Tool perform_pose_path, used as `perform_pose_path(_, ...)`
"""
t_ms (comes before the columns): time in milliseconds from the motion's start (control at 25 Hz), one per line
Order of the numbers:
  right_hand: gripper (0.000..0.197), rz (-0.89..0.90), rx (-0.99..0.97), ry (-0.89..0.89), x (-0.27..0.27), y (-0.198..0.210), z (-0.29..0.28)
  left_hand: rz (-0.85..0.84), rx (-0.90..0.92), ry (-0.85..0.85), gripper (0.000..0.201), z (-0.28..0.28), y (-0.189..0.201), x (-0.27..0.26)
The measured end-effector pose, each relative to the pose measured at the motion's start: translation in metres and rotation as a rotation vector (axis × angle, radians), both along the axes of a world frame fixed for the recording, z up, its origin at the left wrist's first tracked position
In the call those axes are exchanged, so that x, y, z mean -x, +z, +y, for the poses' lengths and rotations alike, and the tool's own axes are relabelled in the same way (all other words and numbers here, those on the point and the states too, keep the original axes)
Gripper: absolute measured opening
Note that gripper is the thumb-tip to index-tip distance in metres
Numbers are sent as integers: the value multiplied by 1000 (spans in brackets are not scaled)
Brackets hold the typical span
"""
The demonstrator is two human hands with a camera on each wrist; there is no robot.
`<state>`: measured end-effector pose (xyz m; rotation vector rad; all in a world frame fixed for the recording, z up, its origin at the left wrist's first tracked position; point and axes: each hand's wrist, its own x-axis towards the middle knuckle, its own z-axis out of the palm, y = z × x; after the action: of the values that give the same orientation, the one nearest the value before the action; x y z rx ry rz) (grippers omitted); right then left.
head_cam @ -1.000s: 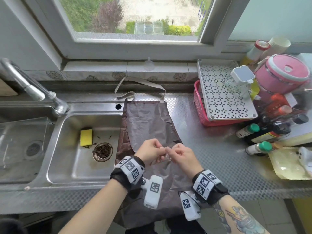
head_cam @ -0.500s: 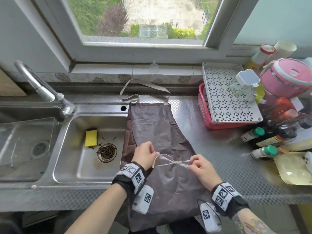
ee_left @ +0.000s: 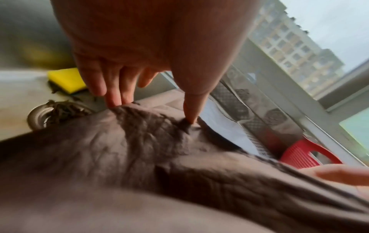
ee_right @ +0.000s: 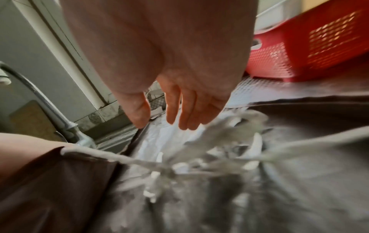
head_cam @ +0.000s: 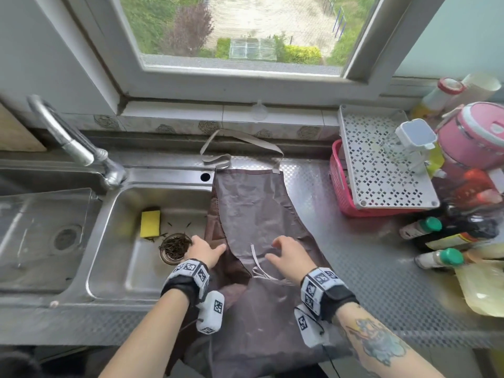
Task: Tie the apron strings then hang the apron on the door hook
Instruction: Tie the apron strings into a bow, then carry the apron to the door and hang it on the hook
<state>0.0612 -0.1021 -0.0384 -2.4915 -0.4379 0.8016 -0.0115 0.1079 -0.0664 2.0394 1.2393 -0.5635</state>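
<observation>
Left to right. One curved metal tap (head_cam: 68,140) stood at far left above a steel double sink (head_cam: 109,293). The near-right basin held one yellow rectangular sponge (head_cam: 150,224) and one round drain strainer (head_cam: 174,246) full of dark debris.

Left hand (head_cam: 205,251) lay at the left edge of the brown fabric apron (head_cam: 253,214), just right of the strainer. In the left wrist view its fingertips (ee_left: 113,100) and thumb pressed down on a raised fold of the cloth, fingers fairly straight, nothing clasped.

The apron lay flat on the patterned steel counter (head_cam: 368,268), bib toward the window, lower part hanging over the near edge and cut off by the frame. One grey neck loop (head_cam: 242,137) rested at the far end against the tiled ledge. The pale waist strings (head_cam: 259,268) sat knotted at mid-apron, between the two hands; the knot's form was blurred in the right wrist view and hard to read.

Right hand (head_cam: 290,255) was just right of the knot, fingers (ee_right: 189,113) spread and relaxed, above the cloth, holding nothing; contact with the fabric could not be confirmed.

Far right: one red plastic basket (head_cam: 343,192) under a white perforated tray (head_cam: 381,165), one pink round lidded container (head_cam: 480,135), and several bottles, two with green caps, the others blurred and uncounted.
</observation>
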Motion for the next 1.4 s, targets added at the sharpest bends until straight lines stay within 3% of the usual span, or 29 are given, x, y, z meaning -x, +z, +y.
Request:
perform_pose_path(160,65,161,-42,5,-2,6,56,-98,58,-117,46,3,2,6)
perform_pose_path(200,71,181,-55,-8,-5,9,67,-172,76,-152,44,0,9,7)
perform_pose_path(280,74,218,-101,-47,-15,19,92,-297,201,-258,63,-1,27,14)
perform_pose_path(360,62,244,-188,-130,-29,30,109,-302,273,-471,89,-9,44,18)
perform_pose_path(440,46,215,-286,-240,-37,42,120,-314,299,-649,97,-17,53,21)
perform_pose_path(560,26,37,-360,-408,-42,66,121,-377,532,-715,93,-19,61,28)
perform_pose_path(640,21,11,-467,-448,-35,91,107,-411,685,-623,67,-10,76,33)
perform_pose_path(720,14,121,-593,-469,-20,119,79,-512,613,-484,31,3,94,24)
perform_pose_path(800,9,313,-719,-428,6,148,39,-613,497,-340,28,14,107,11)
perform_pose_path(880,19,447,-824,-334,35,179,-12,-660,472,-348,57,6,122,0)
perform_pose_path(960,27,501,-896,-235,63,207,-69,-702,485,-466,90,-29,138,-9)
perform_pose_path(1080,46,413,-930,-263,98,230,-145,-800,626,-488,91,-98,159,-16)
perform_pose_path(1160,48,301,-1029,-436,120,237,-201,-798,619,-645,58,-151,169,-10)
perform_pose_path(1240,36,159,-1101,-593,147,245,-267,-807,762,-624,36,-215,186,7)
perform_pose_path(1320,25,54,-1145,-749,187,250,-338,-761,986,-508,38,-288,214,32)
perform_pose_path(1400,25,-77,-1142,-846,227,252,-397,-742,1086,-564,44,-355,249,52)
